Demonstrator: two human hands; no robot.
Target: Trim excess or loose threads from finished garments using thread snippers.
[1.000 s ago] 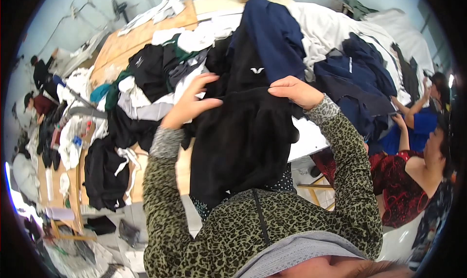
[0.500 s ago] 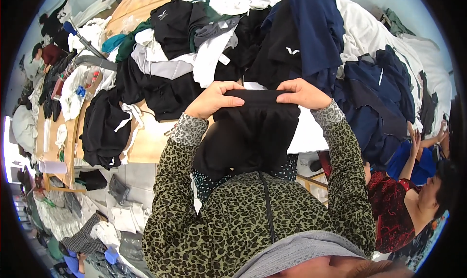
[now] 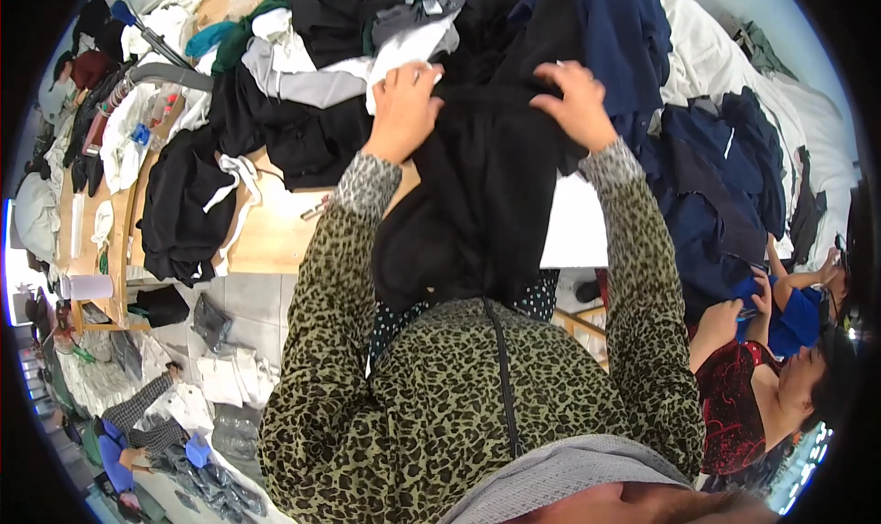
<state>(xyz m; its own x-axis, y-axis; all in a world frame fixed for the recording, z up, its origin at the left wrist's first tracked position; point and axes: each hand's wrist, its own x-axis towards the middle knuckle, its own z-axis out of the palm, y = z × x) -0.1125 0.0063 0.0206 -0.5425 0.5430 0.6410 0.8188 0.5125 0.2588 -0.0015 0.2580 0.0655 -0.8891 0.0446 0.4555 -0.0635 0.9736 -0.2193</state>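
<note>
A pair of black trousers (image 3: 477, 184) lies spread over the near table edge, hanging down in front of my lap, with the waistband away from me. My left hand (image 3: 404, 109) is at the left end of the waistband, thumb by the black cloth and fingers over a white garment (image 3: 395, 51). At the opposite end is my right hand (image 3: 580, 104), its thumb and fingers apart and the thumb tip touching the waistband. Black cloth lies beyond the waistband, making its outline hard to trace.
Navy garments (image 3: 707, 184) are heaped on the right, and a black bundle with white ties (image 3: 184, 203) lies left on the wooden table (image 3: 275, 239). Close at right, a co-worker in a red-and-black top (image 3: 734, 391) handles navy cloth. A grey hose (image 3: 170, 74) stands back left.
Both hands have moved forward, away from me, taking the waistband from a raised position to farther over the table. Their fingers have loosened, and the trousers are stretched out longer.
</note>
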